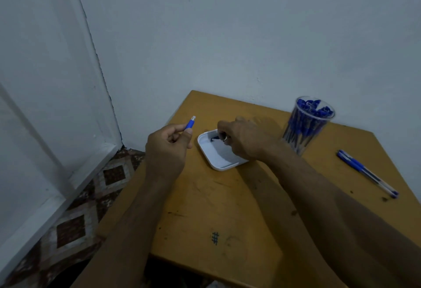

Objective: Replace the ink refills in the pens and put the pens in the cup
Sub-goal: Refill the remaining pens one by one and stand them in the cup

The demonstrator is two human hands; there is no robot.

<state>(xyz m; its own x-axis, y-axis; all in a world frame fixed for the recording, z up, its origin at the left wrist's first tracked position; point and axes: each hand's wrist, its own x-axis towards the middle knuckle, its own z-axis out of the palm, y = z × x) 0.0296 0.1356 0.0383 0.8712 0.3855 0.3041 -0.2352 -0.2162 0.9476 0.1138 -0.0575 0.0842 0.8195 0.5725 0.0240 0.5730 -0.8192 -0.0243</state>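
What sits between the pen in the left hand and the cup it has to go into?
The right hand and forearm, reaching into the white tray, lie across the straight path from the pen in the left hand to the cup. Nothing covers the cup's mouth.
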